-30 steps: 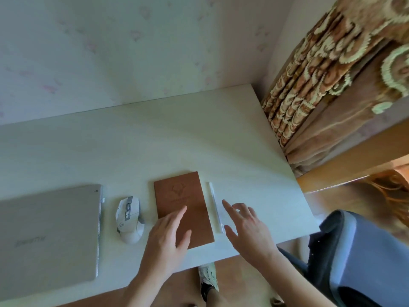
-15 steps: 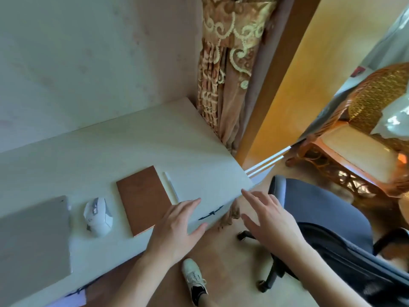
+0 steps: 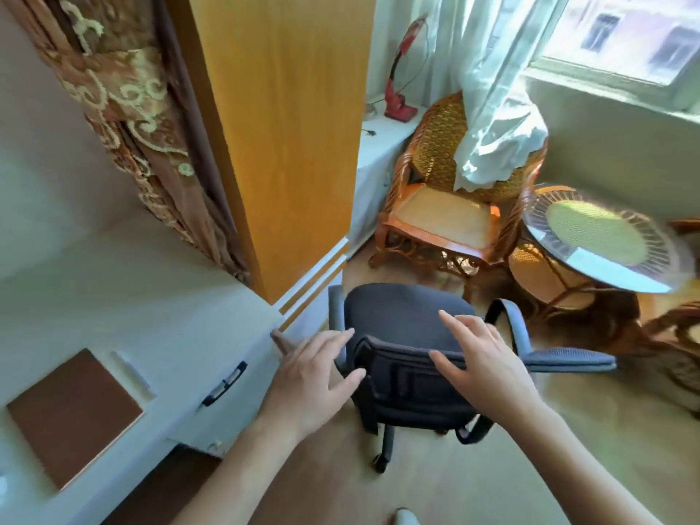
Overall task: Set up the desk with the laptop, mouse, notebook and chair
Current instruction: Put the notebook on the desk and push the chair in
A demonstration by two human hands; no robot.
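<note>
No readable writing shows anywhere. One dark office chair (image 3: 407, 335) stands on the floor just right of the desk (image 3: 151, 308), its backrest on the near side. Both hands are out over that backrest: left hand (image 3: 307, 377) spread wide, fingers splayed, holding nothing; right hand (image 3: 481, 365) spread wide too, empty. One brown notebook (image 3: 74, 414) lies flat near the desk's near edge, one white pen (image 3: 132, 373) just right of it. Farther right, one wicker chair (image 3: 447, 206) and one round glass table (image 3: 594, 240).
</note>
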